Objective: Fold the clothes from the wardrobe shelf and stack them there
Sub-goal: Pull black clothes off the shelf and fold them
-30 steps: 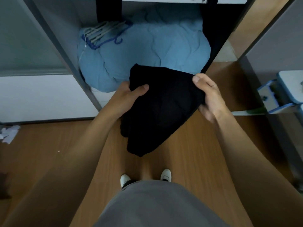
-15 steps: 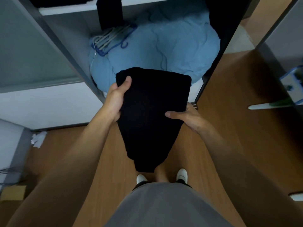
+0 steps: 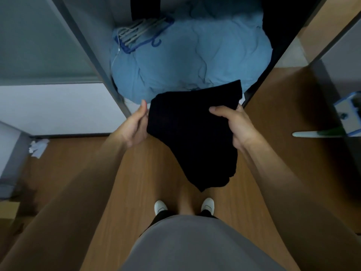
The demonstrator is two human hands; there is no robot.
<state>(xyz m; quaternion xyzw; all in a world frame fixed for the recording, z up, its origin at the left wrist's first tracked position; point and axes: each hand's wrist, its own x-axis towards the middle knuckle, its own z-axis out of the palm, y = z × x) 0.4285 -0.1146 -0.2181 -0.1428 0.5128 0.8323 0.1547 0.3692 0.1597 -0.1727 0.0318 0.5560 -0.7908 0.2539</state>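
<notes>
While the black garment (image 3: 191,137) hangs mid-view just in front of the wardrobe opening, the right hand (image 3: 238,126) grips its 3 o'clock edge, thumb curled over the top and fingers underneath. The left hand (image 3: 134,126) lies against the 9 o'clock edge, thumb straight; its fingers are hidden by the cloth, so their hold cannot be told. The garment's top corner overlaps the blue bedding (image 3: 195,55) at 12 o'clock, which fills the bay inside the frame (image 3: 93,55). Hangers (image 3: 140,34) lie on it at 11 o'clock. Open floor (image 3: 136,182) spreads toward 6 o'clock
</notes>
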